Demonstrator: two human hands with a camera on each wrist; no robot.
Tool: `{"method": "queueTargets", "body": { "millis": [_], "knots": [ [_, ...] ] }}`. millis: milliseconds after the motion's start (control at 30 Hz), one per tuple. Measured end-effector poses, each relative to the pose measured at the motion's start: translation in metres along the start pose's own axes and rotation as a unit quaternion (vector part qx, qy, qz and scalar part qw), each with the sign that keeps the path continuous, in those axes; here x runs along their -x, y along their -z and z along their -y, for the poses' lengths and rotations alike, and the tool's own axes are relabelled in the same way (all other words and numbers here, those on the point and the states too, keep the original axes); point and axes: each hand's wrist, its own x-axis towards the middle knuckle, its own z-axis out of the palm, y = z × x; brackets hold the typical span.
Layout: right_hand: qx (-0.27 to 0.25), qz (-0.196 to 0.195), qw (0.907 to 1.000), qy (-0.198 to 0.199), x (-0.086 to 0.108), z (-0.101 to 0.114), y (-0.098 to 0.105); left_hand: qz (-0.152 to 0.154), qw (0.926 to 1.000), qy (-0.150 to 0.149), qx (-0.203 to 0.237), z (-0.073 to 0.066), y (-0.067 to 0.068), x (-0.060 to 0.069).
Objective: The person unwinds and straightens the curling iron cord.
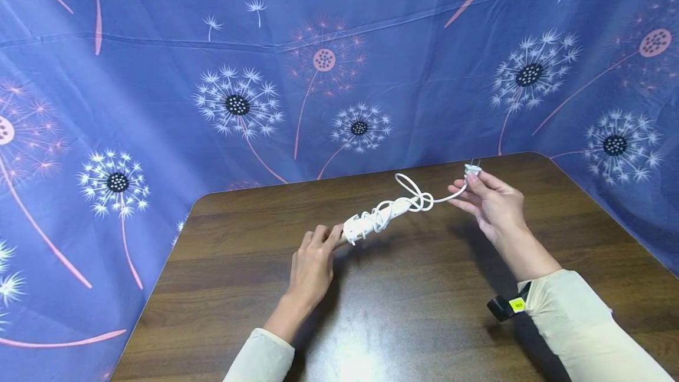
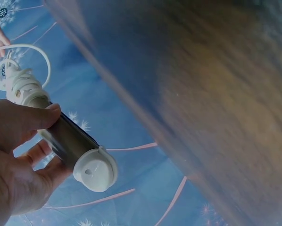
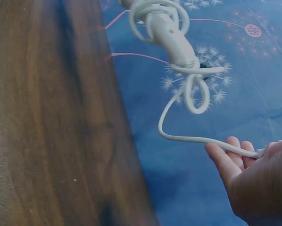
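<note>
A white curling iron (image 1: 395,210) is held above the table, its power cord (image 1: 448,197) wound around the handle. My left hand (image 1: 312,267) grips its dark, bronze-coloured barrel (image 2: 71,139), thumb on one side and fingers on the other. A white cap (image 2: 95,172) forms the barrel's end in the left wrist view. Between thumb and fingers, my right hand (image 1: 498,205) pinches the two-pronged plug (image 1: 471,168), prongs pointing up and away. From the handle (image 3: 176,44), the cord makes a small loop and runs loosely to the right hand.
Beneath both hands lies a brown wooden table (image 1: 223,299) with rounded far corners. A blue cloth (image 1: 403,63) with dandelion prints hangs behind and beside it. A black strap device with a yellow label (image 1: 516,305) sits at the right wrist.
</note>
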Motion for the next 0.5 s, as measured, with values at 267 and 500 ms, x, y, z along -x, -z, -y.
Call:
{"method": "queueTargets", "body": {
  "millis": [267,500],
  "knots": [
    [-0.062,0.020,0.9965,0.052,0.001,0.012,-0.004,0.010,0.9997,0.010,-0.022,0.006,-0.001,0.002],
    [-0.060,0.024,0.9953,0.073,0.008,0.025,-0.005,0.021,0.9985,0.039,-0.031,0.017,0.000,0.004]
  ]
}}
